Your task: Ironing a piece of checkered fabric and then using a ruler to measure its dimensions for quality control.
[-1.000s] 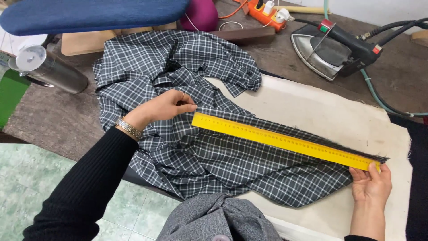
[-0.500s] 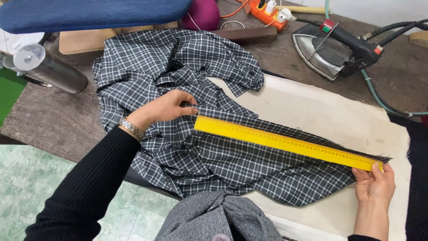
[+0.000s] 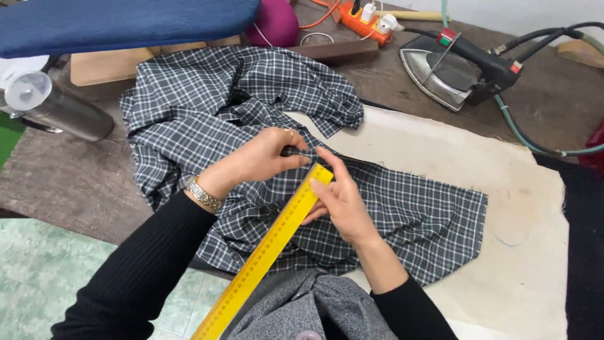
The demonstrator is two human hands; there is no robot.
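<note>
Worktable (image 3: 75, 182) bears checked fabric (image 3: 409, 214); both hands (image 3: 264, 157) (image 3: 340, 201) grip yellow ruler (image 3: 277, 239).

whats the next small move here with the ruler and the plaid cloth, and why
Probably swing the yellow ruler flat onto the plaid cloth beside the pinch. The left hand pinches a spot on the fabric, while the right hand holds the ruler's top end there and its far end hangs off the table.
</note>
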